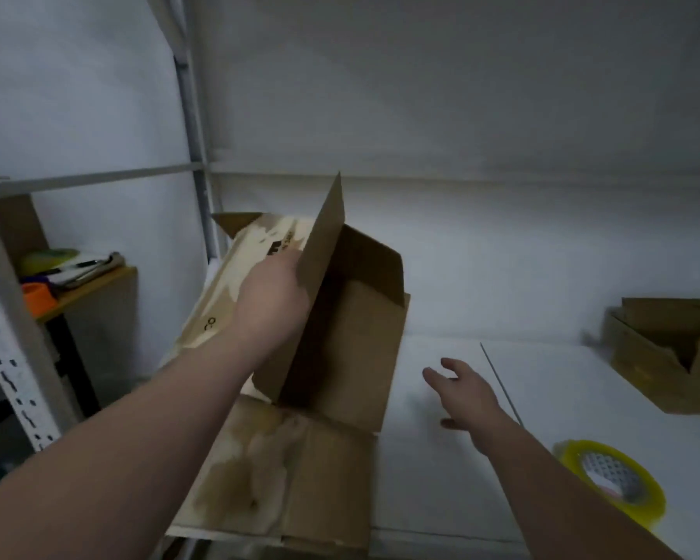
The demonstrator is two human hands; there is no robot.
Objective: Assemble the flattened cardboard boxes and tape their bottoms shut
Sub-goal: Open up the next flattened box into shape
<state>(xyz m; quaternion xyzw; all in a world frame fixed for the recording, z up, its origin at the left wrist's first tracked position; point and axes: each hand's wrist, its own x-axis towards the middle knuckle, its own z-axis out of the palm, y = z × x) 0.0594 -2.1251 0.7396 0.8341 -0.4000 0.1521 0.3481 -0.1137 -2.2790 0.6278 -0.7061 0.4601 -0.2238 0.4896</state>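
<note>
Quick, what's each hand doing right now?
Left hand: holds the cardboard box by its raised flap.
Right hand: open, holding nothing, fingers spread above the table.

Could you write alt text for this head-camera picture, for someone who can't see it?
A person's left hand grips an upright flap of a half-opened cardboard box at a white table, while the right hand is open beside it. A tape roll lies nearby.

Two cardboard boxes [360,337] [655,357], possibly a third lying flat [300,470], one tape roll [611,478], two hands [273,301] [461,390].
</note>
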